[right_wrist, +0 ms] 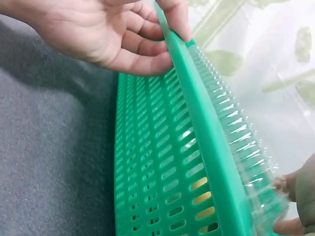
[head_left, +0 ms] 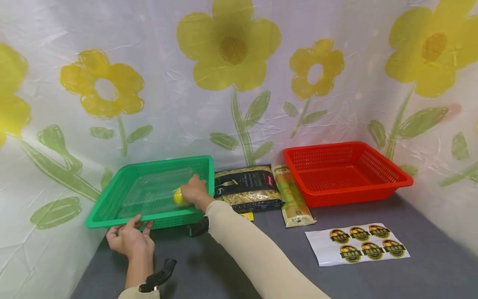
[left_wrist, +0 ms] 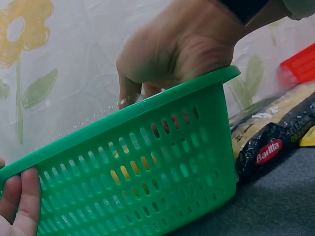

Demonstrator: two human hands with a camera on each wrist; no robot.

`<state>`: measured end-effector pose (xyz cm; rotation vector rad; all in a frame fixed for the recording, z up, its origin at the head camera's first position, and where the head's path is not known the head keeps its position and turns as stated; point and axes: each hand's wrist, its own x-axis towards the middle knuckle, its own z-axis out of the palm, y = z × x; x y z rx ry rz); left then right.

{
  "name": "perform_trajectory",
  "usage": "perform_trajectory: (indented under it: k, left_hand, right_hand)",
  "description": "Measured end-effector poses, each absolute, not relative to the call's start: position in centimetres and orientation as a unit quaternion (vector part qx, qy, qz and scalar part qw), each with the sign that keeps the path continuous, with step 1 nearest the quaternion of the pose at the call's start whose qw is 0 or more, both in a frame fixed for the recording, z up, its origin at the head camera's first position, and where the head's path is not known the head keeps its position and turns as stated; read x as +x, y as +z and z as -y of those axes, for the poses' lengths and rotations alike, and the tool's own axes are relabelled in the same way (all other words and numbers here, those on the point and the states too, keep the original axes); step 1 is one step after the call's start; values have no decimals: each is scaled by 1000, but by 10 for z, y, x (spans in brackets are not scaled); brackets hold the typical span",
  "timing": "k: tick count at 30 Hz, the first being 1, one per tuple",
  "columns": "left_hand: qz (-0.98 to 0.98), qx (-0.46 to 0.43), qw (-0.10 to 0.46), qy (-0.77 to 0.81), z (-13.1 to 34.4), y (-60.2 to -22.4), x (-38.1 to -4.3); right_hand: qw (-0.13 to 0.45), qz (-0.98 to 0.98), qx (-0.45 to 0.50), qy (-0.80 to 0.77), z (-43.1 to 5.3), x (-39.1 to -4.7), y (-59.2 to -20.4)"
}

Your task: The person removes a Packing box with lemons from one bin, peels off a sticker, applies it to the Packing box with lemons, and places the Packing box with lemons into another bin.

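Beige-sleeved left hand (head_left: 131,241) clamps the green perforated plastic basket (head_left: 168,217) by its near rim; right hand (head_left: 196,191) appears to pinch the clear plastic tray (head_left: 145,192) inside it. Advisable: light grip, basket steady.

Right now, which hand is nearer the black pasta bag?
Right: right hand is in the green basket at the end beside the black pasta bag; left hand grips the basket's front rim, farther away.

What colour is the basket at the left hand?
Green; the basket shows best in the head view.
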<state>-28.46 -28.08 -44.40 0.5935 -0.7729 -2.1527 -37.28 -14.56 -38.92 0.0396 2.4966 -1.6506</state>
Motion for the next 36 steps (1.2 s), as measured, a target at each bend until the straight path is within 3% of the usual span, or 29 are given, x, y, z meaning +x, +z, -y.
perform_trajectory:
  k: [13,21,29,36]
  left_hand:
    - [311,218,337,-862,282,-439,-281]
    - [324,215,329,-860,284,-437,-278]
    - [320,207,323,-866,284,-437,-278]
    - [307,198,321,-874,283,-436,-277]
  right_hand:
    - [33,-752,-8,-659,132,-364,-381]
    - [40,-708,-11,-705,120,-356,-361]
    - [42,-674,-20,-737,89,-343,-337]
    - [30,-651,-24,-758,63,-329,-339]
